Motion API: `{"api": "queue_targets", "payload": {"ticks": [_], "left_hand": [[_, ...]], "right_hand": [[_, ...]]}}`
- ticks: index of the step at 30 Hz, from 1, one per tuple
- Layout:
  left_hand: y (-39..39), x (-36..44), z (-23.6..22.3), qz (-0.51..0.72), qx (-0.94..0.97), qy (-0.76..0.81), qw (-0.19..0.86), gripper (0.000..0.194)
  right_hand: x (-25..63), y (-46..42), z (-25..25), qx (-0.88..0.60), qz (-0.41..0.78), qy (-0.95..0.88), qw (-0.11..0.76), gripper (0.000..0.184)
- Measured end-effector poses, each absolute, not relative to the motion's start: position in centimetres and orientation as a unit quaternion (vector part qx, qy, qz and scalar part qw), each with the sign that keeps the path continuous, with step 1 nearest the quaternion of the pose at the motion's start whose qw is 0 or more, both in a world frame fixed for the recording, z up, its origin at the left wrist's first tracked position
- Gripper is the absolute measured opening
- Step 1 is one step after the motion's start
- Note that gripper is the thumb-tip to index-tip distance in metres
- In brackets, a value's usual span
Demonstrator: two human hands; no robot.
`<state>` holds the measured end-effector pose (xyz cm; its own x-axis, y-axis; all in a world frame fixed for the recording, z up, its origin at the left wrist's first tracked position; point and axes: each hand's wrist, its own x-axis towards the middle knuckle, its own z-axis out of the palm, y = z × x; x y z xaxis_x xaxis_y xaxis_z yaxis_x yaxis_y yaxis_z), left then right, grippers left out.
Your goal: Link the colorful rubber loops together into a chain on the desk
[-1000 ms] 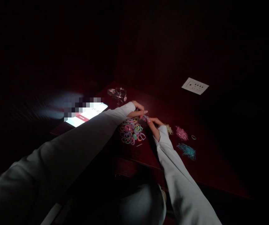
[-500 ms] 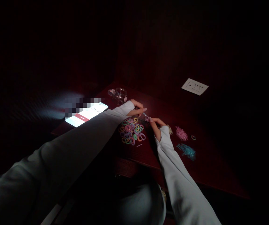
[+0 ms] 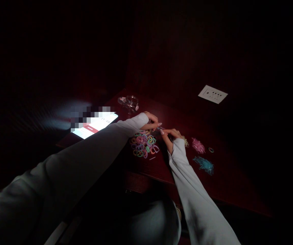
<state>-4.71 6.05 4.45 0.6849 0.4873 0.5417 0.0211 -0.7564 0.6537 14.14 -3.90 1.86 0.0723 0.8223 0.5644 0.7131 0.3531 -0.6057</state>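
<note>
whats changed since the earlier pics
Since half a second ago, the left hand has shifted slightly toward the wearer and the right hand slightly left, bringing them closer; what lies between is harder to see. No clear grab or release shows. The hair ties, pink bands, blue bands, phone and clear jar stayed put.

A dark red table bears a phone, coloured rings, pink bands and blue bands.

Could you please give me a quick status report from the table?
Left grip and right grip fingertips close together; anything held too hidden to identify. Colourful ring pile on table, nearer the wearer. Left sleeve hides part of lit phone.
</note>
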Motion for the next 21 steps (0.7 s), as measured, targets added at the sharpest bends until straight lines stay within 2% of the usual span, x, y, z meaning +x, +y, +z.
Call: {"api": "queue_targets", "payload": {"ticks": [5, 17, 21], "left_hand": [[6.0, -4.8, 4.0, 0.371, 0.868, 0.115, 0.309, 0.048], [6.2, -4.8, 4.6, 0.381, 0.858, 0.169, 0.301, 0.048], [6.4, -5.0, 4.7, 0.395, 0.854, 0.158, 0.300, 0.050]], "right_hand": [[14.1, -3.8, 1.8, -0.576, 0.060, -0.676, 0.456, 0.040], [13.7, -4.7, 2.6, -0.560, 0.036, -0.687, 0.461, 0.036], [15.4, -6.1, 3.5, -0.572, -0.031, -0.660, 0.486, 0.035]]}}
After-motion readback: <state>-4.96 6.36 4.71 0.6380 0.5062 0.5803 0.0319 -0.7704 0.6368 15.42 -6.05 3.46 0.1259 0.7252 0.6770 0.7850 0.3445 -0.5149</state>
